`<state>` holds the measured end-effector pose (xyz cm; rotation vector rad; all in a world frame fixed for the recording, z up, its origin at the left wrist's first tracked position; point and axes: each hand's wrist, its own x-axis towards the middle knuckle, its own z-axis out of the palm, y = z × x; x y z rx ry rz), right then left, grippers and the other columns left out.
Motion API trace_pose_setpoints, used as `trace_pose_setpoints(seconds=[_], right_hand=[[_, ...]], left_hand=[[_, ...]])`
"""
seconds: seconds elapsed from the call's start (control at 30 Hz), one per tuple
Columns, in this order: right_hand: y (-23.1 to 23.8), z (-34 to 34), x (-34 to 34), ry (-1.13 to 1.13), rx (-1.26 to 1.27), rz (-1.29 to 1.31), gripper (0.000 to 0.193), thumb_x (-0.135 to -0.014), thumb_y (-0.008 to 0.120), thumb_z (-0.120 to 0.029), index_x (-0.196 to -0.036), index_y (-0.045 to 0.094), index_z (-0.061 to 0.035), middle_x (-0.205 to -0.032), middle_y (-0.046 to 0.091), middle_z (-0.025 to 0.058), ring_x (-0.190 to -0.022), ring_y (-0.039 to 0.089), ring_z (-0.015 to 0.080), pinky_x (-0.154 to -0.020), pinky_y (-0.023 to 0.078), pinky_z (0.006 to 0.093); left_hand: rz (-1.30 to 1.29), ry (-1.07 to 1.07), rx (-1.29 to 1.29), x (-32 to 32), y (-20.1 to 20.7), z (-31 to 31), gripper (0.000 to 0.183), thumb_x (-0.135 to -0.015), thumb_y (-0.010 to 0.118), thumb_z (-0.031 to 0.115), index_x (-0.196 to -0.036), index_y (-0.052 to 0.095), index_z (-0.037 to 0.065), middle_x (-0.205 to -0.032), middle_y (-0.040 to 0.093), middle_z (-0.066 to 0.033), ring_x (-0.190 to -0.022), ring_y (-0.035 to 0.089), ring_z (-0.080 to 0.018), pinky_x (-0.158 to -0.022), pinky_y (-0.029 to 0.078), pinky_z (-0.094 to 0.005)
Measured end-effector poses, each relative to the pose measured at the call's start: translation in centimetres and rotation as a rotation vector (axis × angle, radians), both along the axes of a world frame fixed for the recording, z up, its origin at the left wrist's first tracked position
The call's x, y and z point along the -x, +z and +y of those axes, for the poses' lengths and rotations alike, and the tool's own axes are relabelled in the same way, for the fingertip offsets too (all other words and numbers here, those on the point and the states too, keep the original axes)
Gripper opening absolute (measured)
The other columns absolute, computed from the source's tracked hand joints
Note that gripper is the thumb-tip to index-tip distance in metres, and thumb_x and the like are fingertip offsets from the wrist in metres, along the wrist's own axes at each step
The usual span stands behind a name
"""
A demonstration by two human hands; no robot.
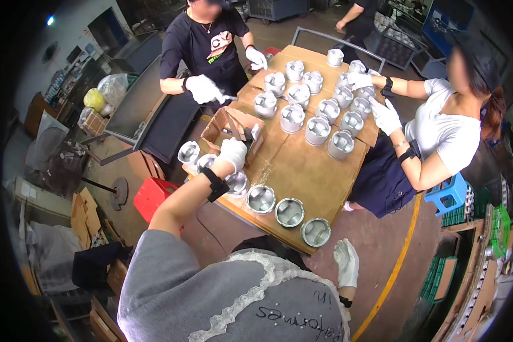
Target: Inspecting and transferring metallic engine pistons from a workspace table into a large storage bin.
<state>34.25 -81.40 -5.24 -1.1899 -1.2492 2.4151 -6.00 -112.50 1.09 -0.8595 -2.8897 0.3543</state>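
My left hand (232, 154), in a white glove, reaches over the near side of an open cardboard box (214, 128). Its fingers look curled, and what they hold, if anything, is hidden. Dark small items (247, 134) lie inside the box. My right hand (346, 263), also gloved, hangs off the table's near right corner, fingers extended and holding nothing. Silver metal pistons stand along the near edge: one piston (261, 199) below my left hand, another piston (289, 212) to its right, and a corner piston (315, 232) nearest my right hand. Others sit beside the box.
More pistons (292, 118) crowd the far half of the cardboard-covered table (325, 179). Across it, a person in black (204, 88) holds a small tool; at right, a person in white (385, 114) reaches to the pistons. A red stool (154, 196) and blue stool (447, 194) stand beside the table.
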Motion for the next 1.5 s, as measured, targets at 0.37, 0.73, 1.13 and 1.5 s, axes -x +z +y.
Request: trace_pose_setpoints(seconds=[0.37, 0.73, 1.13, 1.5], right_hand=[[0.3, -3.1, 2.6, -0.117, -0.019, -0.007, 0.043, -0.097, 0.052, -0.027, -0.133, 0.052, -0.0045, -0.129, 0.057, 0.0124, -0.112, 0.058, 0.0234, -0.094, 0.045, 0.0355], [1.4, -3.7, 2.9, -0.200, -0.067, -0.072, 0.040, -0.097, 0.052, -0.023, -0.131, 0.052, -0.0022, -0.128, 0.058, 0.0141, -0.113, 0.059, 0.0259, -0.098, 0.045, 0.0374], [-0.6, -3.3, 2.6, -0.153, -0.109, -0.134, 0.039, -0.096, 0.054, -0.023, -0.130, 0.054, -0.0032, -0.125, 0.060, 0.0125, -0.109, 0.060, 0.0222, -0.094, 0.047, 0.0343], [-2.1, -0.3, 1.1, 0.063, -0.160, -0.089, 0.042, -0.096, 0.055, -0.019, -0.135, 0.049, -0.0051, -0.122, 0.060, 0.0084, -0.100, 0.061, 0.0154, -0.087, 0.048, 0.0290]], left_hand=[[-0.288, -0.083, 0.032, 0.2, 4.6, 1.9, 0.017, -0.076, 0.066, 0.021, -0.081, 0.072, 0.005, -0.084, 0.069, -0.0174, -0.082, 0.069, -0.0324, -0.071, 0.055, -0.0407], [-0.419, -0.569, -0.164, -7.1, 11.2, 12.3, 0.034, -0.085, 0.061, 0.038, -0.085, 0.067, 0.005, -0.083, 0.067, -0.0161, -0.077, 0.067, -0.0335, -0.066, 0.055, -0.0434], [-0.714, -0.538, -0.390, -15.8, 7.9, 9.5, 0.037, -0.089, 0.057, 0.040, -0.082, 0.067, 0.005, -0.069, 0.065, -0.0179, -0.059, 0.064, -0.0367, -0.054, 0.052, -0.0464], [-0.504, -0.325, -0.448, -23.6, 8.4, 7.7, 0.037, -0.088, 0.059, 0.039, -0.078, 0.067, 0.004, -0.062, 0.061, -0.0179, -0.060, 0.063, -0.0367, -0.055, 0.051, -0.0464]])
